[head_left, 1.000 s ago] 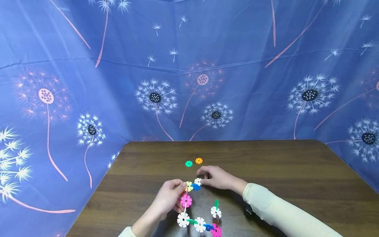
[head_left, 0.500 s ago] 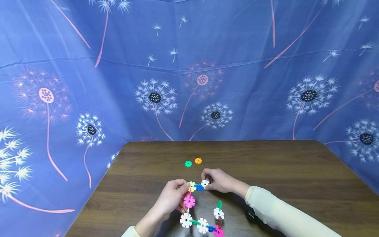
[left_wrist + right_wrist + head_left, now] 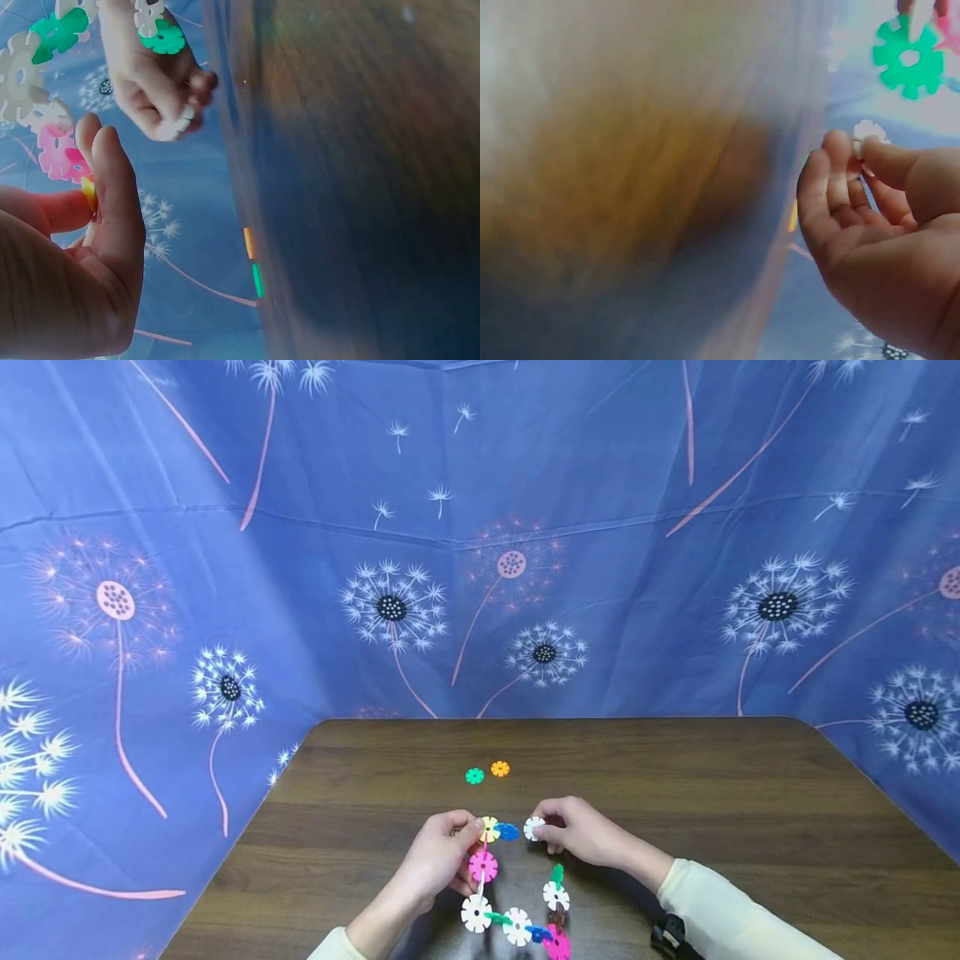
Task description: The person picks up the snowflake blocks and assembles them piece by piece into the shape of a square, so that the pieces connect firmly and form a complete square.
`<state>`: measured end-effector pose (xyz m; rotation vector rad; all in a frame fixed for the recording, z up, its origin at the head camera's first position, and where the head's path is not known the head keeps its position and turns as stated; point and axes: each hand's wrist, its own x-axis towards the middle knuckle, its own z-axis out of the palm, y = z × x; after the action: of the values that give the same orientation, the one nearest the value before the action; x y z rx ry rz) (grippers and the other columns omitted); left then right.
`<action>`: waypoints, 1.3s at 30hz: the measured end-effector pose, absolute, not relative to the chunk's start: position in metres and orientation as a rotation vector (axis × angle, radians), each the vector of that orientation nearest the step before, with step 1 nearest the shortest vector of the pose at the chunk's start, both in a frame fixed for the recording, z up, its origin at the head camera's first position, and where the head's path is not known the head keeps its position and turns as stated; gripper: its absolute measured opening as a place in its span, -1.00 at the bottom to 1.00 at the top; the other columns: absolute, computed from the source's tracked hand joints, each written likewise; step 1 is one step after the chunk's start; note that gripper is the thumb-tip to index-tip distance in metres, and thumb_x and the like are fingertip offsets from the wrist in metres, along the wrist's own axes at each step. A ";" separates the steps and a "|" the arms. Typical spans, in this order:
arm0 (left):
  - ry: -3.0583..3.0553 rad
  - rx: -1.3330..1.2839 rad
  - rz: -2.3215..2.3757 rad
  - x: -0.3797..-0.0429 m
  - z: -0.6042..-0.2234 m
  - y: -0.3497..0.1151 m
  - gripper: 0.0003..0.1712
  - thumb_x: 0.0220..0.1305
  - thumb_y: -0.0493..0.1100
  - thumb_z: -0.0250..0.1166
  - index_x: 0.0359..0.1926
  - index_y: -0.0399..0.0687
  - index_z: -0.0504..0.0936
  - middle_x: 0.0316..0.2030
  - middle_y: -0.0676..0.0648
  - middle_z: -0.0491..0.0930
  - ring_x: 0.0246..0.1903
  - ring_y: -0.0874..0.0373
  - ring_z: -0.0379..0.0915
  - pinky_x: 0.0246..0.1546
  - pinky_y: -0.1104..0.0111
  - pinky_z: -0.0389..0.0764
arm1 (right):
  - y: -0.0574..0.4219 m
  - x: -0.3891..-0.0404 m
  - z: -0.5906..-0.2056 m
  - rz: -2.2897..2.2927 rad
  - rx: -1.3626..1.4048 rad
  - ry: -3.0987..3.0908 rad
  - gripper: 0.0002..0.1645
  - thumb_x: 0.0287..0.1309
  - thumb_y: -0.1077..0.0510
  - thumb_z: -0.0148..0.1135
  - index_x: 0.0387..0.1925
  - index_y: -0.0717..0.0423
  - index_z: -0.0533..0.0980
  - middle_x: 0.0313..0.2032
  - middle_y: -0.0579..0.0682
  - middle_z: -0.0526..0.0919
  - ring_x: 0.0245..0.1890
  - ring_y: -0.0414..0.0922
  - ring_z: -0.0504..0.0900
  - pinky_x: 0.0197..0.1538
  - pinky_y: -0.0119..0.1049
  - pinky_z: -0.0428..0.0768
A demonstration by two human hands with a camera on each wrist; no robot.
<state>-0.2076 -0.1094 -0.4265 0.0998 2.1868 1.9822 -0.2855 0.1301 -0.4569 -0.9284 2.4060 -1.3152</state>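
Observation:
My left hand (image 3: 438,857) pinches a yellow notched snowflake disc (image 3: 489,828) between thumb and fingers. A blue disc (image 3: 507,832) is slotted onto that one. From the yellow disc hangs a linked chain with a pink disc (image 3: 483,866), several white ones and a second pink disc (image 3: 557,942); it bends round to a green end disc (image 3: 557,874). My right hand (image 3: 581,833) pinches a separate white snowflake disc (image 3: 534,828), with a gap between it and the blue disc. The right wrist view shows this small white disc (image 3: 870,133) at the fingertips, partly hidden by the thumb.
Loose on the brown wooden table (image 3: 712,793) lie a green disc (image 3: 475,776) and an orange disc (image 3: 500,768), beyond the hands. A blue dandelion-print cloth (image 3: 637,610) hangs behind the table. On the right forearm sits a black strapped device (image 3: 667,935).
The right hand has moved right with the white disc, from beside the blue disc to a visible gap away. My left hand and the chain have shifted slightly right.

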 end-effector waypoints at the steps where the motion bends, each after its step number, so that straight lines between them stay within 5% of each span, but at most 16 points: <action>1: 2.185 0.100 1.985 -0.208 -0.426 -0.109 -0.66 0.51 -0.12 0.14 -0.30 -0.36 0.53 -0.69 -0.02 0.47 -0.82 0.26 0.41 -0.79 0.44 0.51 | 0.131 -0.282 -0.455 -1.360 -0.912 2.381 -0.93 0.40 0.25 0.22 -0.21 0.17 0.60 -0.46 -0.01 0.61 -0.50 -0.14 0.60 -0.40 -0.25 0.64; 7: 2.199 0.108 1.991 -0.210 -0.424 -0.109 -0.66 0.52 -0.12 0.14 -0.28 -0.36 0.53 -0.68 -0.01 0.47 -0.81 0.27 0.40 -0.79 0.44 0.51 | 0.134 -0.266 -0.440 -1.587 -0.807 2.207 -0.67 0.38 0.23 0.25 0.06 0.36 0.50 -0.41 0.14 0.61 -0.51 -0.12 0.61 -0.37 -0.21 0.67; 20: 2.178 0.128 2.007 -0.213 -0.421 -0.106 -0.67 0.51 -0.12 0.15 -0.33 -0.33 0.52 -0.69 -0.03 0.48 -0.80 0.23 0.43 -0.77 0.43 0.52 | 0.127 -0.252 -0.429 -1.750 -0.658 2.139 -0.70 0.35 0.20 0.28 -0.01 0.34 0.54 -0.51 -0.02 0.54 -0.57 -0.20 0.45 -0.46 -0.35 0.53; 39: 2.207 0.130 2.009 -0.211 -0.422 -0.101 -0.69 0.48 -0.15 0.20 -0.30 -0.37 0.58 -0.66 0.00 0.48 -0.78 0.26 0.40 -0.79 0.44 0.50 | 0.127 -0.246 -0.430 -1.799 -0.732 2.086 -0.73 0.31 0.27 0.29 -0.03 0.37 0.58 -0.58 -0.05 0.54 -0.59 -0.24 0.51 -0.46 -0.40 0.54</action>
<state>-0.2114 -0.1007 -0.4217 0.1304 2.2068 2.0092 -0.2464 0.1271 -0.4297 -0.7325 2.0859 -1.7989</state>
